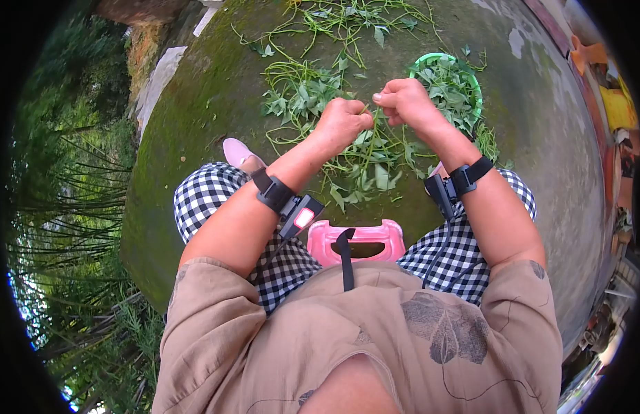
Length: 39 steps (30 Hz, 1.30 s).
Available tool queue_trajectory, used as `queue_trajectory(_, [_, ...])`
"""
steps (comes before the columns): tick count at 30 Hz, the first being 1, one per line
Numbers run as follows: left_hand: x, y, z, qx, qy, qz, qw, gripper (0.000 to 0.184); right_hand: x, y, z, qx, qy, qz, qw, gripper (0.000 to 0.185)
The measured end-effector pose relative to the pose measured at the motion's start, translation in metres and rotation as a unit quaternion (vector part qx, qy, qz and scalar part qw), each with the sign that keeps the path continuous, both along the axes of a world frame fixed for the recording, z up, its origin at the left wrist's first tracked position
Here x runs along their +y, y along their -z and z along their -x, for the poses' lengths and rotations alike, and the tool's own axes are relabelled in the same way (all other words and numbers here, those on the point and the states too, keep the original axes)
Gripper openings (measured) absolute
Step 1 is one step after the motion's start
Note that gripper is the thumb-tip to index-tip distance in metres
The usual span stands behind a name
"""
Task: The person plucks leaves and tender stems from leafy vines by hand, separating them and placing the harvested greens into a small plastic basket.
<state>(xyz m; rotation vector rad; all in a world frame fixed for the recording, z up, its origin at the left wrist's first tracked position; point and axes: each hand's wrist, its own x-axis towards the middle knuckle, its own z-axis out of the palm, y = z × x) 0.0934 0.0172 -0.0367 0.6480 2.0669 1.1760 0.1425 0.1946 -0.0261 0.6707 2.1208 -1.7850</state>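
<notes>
My left hand (343,124) is closed, pinching a thin green vine stem (372,109) that reaches toward my other hand. My right hand (407,103) is closed too, thumb and fingertips pressed on the stem's other side. Below both hands, leafy vines (365,162) lie on the ground in front of my feet. A heap of leaves and stems (309,93) sits beyond my left hand. Just right of my right hand stands a round green basket (479,96), filled with picked leaves (448,86).
More long vines (341,21) spread across the mossy concrete (209,90) farther away. A pink plastic stool (320,241) shows between my knees. Dense plants (78,207) border the left edge. Orange and yellow objects (617,107) line the far right.
</notes>
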Motion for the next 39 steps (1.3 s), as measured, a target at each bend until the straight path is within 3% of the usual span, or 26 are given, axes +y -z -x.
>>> queue_trajectory(3, [-0.002,0.0,0.001,0.015,0.004,-0.014,1.0,0.022,-0.003,0.002,0.001,0.027,0.023,-0.007,0.999,0.022])
queue_trajectory(6, [-0.002,0.003,-0.002,0.039,-0.02,-0.035,0.998,0.023,-0.006,-0.004,-0.002,0.031,0.02,0.06,0.998,0.021])
queue_trajectory(10, [-0.005,0.013,-0.003,0.025,-0.061,-0.068,0.995,0.021,-0.003,-0.003,-0.002,0.052,-0.042,0.084,0.994,0.021])
queue_trajectory(16, [-0.006,0.012,-0.008,-0.123,-0.128,-0.138,0.975,0.015,-0.005,0.001,-0.002,0.105,-0.071,0.032,0.991,0.022])
queue_trajectory(19, [-0.006,-0.004,-0.01,-0.292,-0.223,-0.12,0.922,0.012,-0.006,0.003,-0.002,0.113,-0.085,-0.002,0.99,0.023])
queue_trajectory(22, [-0.006,-0.005,-0.005,-0.339,-0.252,-0.116,0.899,0.009,-0.008,-0.001,-0.004,0.097,-0.098,-0.011,0.99,0.024])
queue_trajectory(27, [-0.008,-0.001,-0.004,-0.372,-0.23,-0.128,0.89,0.009,-0.013,-0.005,-0.006,0.119,-0.084,0.017,0.989,0.024])
queue_trajectory(30, [-0.01,0.004,0.0,-0.385,-0.247,-0.155,0.875,0.01,-0.005,0.009,-0.003,0.126,-0.119,-0.032,0.984,0.025])
queue_trajectory(37, [-0.026,-0.002,0.036,-0.348,-0.26,-0.209,0.876,0.015,0.014,0.013,-0.009,0.068,-0.024,-0.021,0.997,0.026])
queue_trajectory(39, [-0.036,-0.006,0.053,-0.36,-0.251,-0.271,0.857,0.018,0.02,0.013,-0.011,0.046,0.011,-0.009,0.999,0.025])
